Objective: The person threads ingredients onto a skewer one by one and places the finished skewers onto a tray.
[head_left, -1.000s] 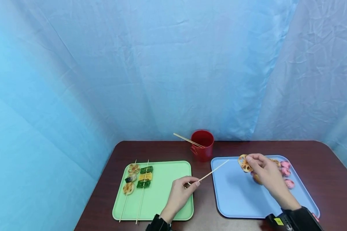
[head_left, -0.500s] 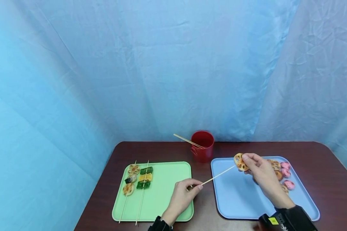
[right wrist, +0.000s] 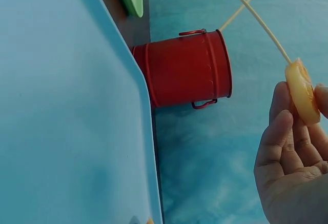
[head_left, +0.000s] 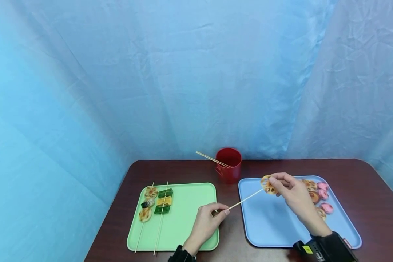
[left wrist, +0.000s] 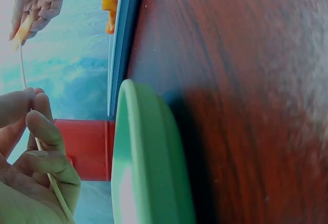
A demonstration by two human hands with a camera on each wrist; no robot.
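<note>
My left hand [head_left: 204,222] pinches a thin wooden skewer [head_left: 245,199] between thumb and fingers, its tip pointing up to the right. Above the blue tray, my right hand [head_left: 293,196] pinches a browned lotus root slice [head_left: 268,185] by its edge. In the right wrist view the skewer's tip meets the edge of the lotus root slice [right wrist: 302,93]; whether it has pierced it I cannot tell. The left wrist view shows the skewer [left wrist: 55,188] running back through the curled fingers of the left hand.
On the green tray [head_left: 190,193] lie two loaded skewers. The blue tray [head_left: 265,233] bears pink pieces [head_left: 326,208], more lotus slices [head_left: 309,185] and a brown round piece [head_left: 314,197]. A red bucket [head_left: 230,174] with several skewers stands behind, between the trays.
My right hand has moved left with the lotus root slice, bringing it to the skewer's tip. My left hand has shifted slightly right with the skewer.
</note>
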